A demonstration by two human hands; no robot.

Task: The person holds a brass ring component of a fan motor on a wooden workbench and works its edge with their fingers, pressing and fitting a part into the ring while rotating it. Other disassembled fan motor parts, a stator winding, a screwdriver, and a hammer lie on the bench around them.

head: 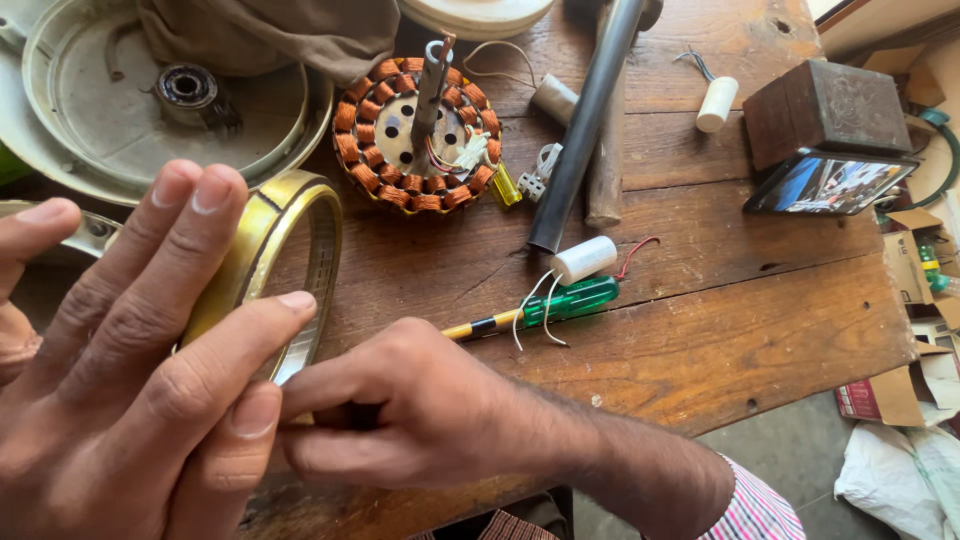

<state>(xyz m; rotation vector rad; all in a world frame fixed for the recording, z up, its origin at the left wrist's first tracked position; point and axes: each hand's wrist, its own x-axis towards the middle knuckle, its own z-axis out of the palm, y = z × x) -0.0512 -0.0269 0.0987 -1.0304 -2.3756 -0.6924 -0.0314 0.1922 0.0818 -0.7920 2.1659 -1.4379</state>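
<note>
Left hand (130,380) and right hand (410,405) together pinch the gold-coloured metal ring (262,235) at its near edge; a loosened grip risks it tipping onto the copper-wound round stator (418,135).

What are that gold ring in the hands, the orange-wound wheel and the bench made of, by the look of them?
The ring looks like metal with a brass-coloured, slightly dull sheen and a slotted, silvery inner face. The wheel seems to carry copper wire: glossy orange-brown coils round a pale metal core. The bench is bare wood, with visible grain, cracks and holes. Both hands, left and right, hold the ring.
</note>
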